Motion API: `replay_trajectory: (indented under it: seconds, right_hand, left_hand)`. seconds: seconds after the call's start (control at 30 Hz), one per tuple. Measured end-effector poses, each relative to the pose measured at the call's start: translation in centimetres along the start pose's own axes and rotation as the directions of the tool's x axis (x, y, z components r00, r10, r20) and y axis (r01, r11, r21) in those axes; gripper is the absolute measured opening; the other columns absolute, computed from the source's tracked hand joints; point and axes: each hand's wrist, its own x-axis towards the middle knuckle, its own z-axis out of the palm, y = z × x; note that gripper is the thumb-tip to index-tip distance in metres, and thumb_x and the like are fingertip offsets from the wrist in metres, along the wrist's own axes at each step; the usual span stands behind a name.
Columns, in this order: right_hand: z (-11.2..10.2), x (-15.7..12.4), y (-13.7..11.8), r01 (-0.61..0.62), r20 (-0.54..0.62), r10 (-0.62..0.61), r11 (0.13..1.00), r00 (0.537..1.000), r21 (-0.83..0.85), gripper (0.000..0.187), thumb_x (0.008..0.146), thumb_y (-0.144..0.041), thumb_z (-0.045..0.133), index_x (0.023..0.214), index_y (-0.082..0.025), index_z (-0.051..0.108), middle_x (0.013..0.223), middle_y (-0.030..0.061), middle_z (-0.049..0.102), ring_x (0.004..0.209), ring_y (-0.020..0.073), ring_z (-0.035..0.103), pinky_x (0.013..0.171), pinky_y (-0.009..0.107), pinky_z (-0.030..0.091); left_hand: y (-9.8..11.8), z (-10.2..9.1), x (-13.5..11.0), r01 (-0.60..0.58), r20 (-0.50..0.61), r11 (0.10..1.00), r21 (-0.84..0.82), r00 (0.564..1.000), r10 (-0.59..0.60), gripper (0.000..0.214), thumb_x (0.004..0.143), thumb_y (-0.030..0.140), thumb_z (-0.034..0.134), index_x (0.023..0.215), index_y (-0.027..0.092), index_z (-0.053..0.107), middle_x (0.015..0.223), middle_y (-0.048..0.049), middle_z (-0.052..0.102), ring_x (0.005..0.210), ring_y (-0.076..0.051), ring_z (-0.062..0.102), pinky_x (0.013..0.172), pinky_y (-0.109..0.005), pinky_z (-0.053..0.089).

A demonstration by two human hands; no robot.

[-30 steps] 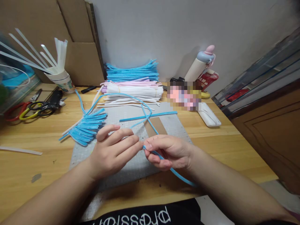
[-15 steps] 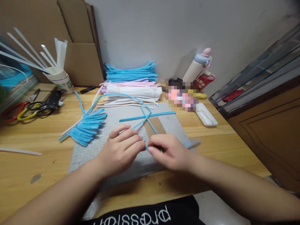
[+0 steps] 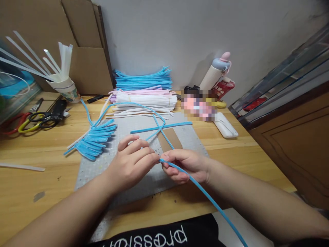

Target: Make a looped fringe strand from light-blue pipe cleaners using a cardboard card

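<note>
A long blue pipe cleaner (image 3: 205, 193) runs from the fingertips of both my hands down across my right forearm side to the bottom edge. My left hand (image 3: 133, 161) pinches it near its joint with thumb and index finger, the other fingers loosely curled. Touching the same spot, my right hand (image 3: 186, 164) grips it with bent fingers, palm partly turned up. Beyond the hands, blue stems (image 3: 163, 125) cross in a loop over the mat. To the left lies a fan of folded blue pipe cleaners (image 3: 94, 140) joined to a white stem.
A grey cutting mat (image 3: 89, 178) carries a cardboard strip (image 3: 171, 139). Bundles of blue (image 3: 144, 80) and white pipe cleaners (image 3: 146, 101) lie by the wall. Scissors (image 3: 33, 118) and a paper cup (image 3: 65, 89) are left; a bottle (image 3: 213, 73) and white case (image 3: 226, 125) are right.
My right hand has rolled over, turning its palm upward. The pipe cleaner's loose end, blurred to the right before, now hangs toward the bottom right. My left hand stays nearly in place.
</note>
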Motion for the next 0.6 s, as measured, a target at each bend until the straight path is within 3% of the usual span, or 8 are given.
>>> replay_trajectory:
  seconds: [0.2,0.3,0.33,0.37,0.43,0.47,0.53,0.6]
  right_hand:
    - [0.1,0.3,0.2,0.069,-0.013,-0.071,0.993,0.997,-0.097,0.015,0.079,-0.028,0.052,0.071,-0.016,0.048,0.052,-0.0063,0.047,0.034,0.0033,0.036,0.034,0.016,0.022]
    - [0.7,0.5,0.6,0.194,-0.123,-0.258,0.904,0.958,-0.380,0.014,0.077,-0.025,0.053,0.068,-0.018,0.044,0.051,-0.0074,0.045,0.036,0.0043,0.033,0.037,0.018,0.020]
    - [0.9,0.5,0.8,0.232,-0.158,-0.366,0.812,0.917,-0.535,0.013,0.075,-0.023,0.053,0.067,-0.019,0.044,0.051,-0.0073,0.044,0.039,0.0050,0.034,0.039,0.019,0.021]
    - [1.1,0.4,0.9,0.254,-0.152,-0.489,0.665,0.859,-0.703,0.014,0.073,-0.020,0.053,0.064,-0.019,0.043,0.052,-0.0069,0.042,0.043,0.0059,0.034,0.042,0.020,0.023]
    - [1.4,0.1,1.0,0.226,0.009,-0.682,0.230,0.732,-0.947,0.017,0.071,-0.016,0.054,0.059,-0.019,0.042,0.054,-0.0051,0.039,0.051,0.0080,0.032,0.048,0.023,0.022]
    - [1.5,-0.1,1.0,0.187,0.128,-0.713,0.005,0.689,-0.982,0.019,0.072,-0.015,0.053,0.057,-0.019,0.042,0.055,-0.0041,0.038,0.053,0.0091,0.029,0.050,0.025,0.020]
    - [1.5,-0.5,0.9,0.124,0.313,-0.671,-0.314,0.672,-0.941,0.023,0.078,-0.016,0.051,0.056,-0.019,0.044,0.055,-0.0023,0.037,0.055,0.0114,0.024,0.052,0.029,0.015]
    - [1.5,-0.7,0.8,0.098,0.374,-0.637,-0.425,0.674,-0.900,0.026,0.083,-0.019,0.048,0.058,-0.019,0.046,0.055,-0.0014,0.039,0.056,0.0126,0.022,0.052,0.031,0.014]
  left_hand:
    - [0.2,-0.1,0.2,-0.019,-0.003,0.999,0.031,1.000,0.020,0.014,0.085,0.011,0.054,0.085,0.023,0.062,0.076,0.0031,0.070,0.079,-0.016,0.056,0.089,-0.038,0.031]
    - [0.3,-0.1,0.4,0.036,0.081,0.999,-0.040,0.996,-0.033,0.018,0.086,0.009,0.049,0.079,0.022,0.059,0.074,0.0022,0.068,0.078,-0.018,0.051,0.083,-0.039,0.029]
    - [0.4,0.0,0.4,0.066,0.123,0.994,-0.083,0.991,-0.056,0.018,0.086,0.009,0.047,0.078,0.021,0.058,0.072,0.0018,0.066,0.078,-0.018,0.050,0.081,-0.039,0.028]
    - [0.4,0.0,0.5,0.100,0.168,0.987,-0.128,0.983,-0.078,0.018,0.086,0.010,0.047,0.077,0.021,0.057,0.071,0.0015,0.065,0.077,-0.018,0.049,0.079,-0.039,0.028]
    - [0.4,0.0,0.7,0.162,0.254,0.965,-0.208,0.961,-0.107,0.017,0.086,0.012,0.046,0.075,0.020,0.056,0.070,0.0014,0.063,0.077,-0.017,0.048,0.076,-0.038,0.027]
    - [0.4,0.0,0.8,0.186,0.289,0.954,-0.236,0.950,-0.113,0.016,0.085,0.012,0.046,0.075,0.020,0.056,0.069,0.0015,0.062,0.077,-0.017,0.048,0.076,-0.038,0.027]
    - [0.3,-0.1,0.9,0.225,0.340,0.938,-0.263,0.932,-0.128,0.015,0.084,0.011,0.047,0.074,0.019,0.055,0.068,0.0019,0.061,0.077,-0.016,0.048,0.077,-0.037,0.028]
    - [0.3,-0.2,1.0,0.250,0.361,0.930,-0.269,0.921,-0.143,0.015,0.084,0.011,0.047,0.074,0.019,0.055,0.068,0.0020,0.061,0.076,-0.016,0.048,0.078,-0.037,0.028]
